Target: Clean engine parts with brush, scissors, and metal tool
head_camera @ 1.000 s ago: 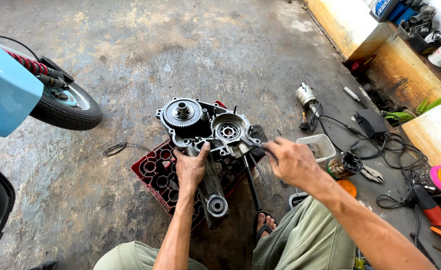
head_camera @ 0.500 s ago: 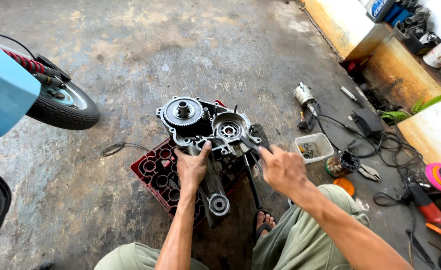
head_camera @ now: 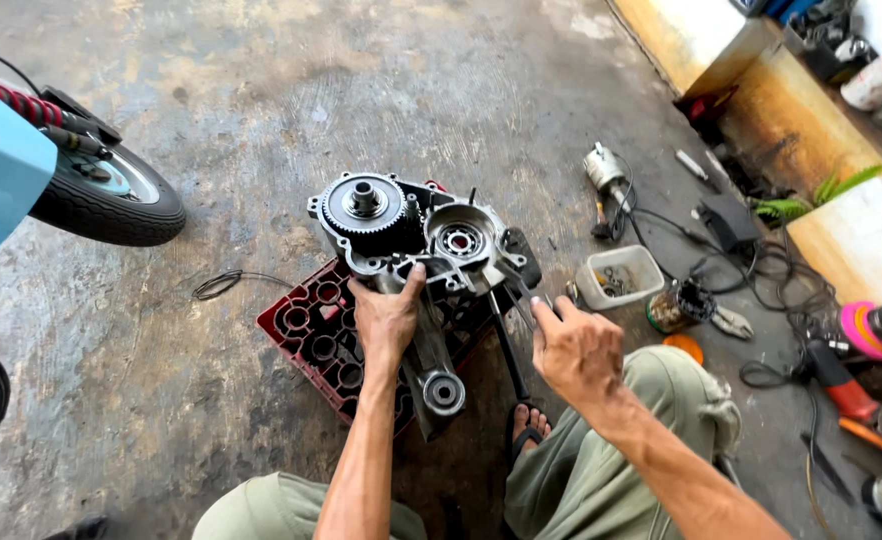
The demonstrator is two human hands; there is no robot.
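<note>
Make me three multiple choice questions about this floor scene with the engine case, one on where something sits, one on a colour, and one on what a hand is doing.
1. What does the engine case rest on?
A. a dark red plastic crate
B. a wooden bench
C. a car tyre

2. What colour is the scooter body panel at the far left?
A. yellow
B. light blue
C. black

3. What is the left hand doing?
A. hanging free in the air
B. holding a cup
C. pressing on the near edge of the case

Answers:
1. A, the crate shows its red grid of cells under and beside the case.
2. B, the panel above the scooter wheel is pale blue.
3. C, its fingers lie on the case rim, while the right hand holds a thin metal tool beside it.
</note>
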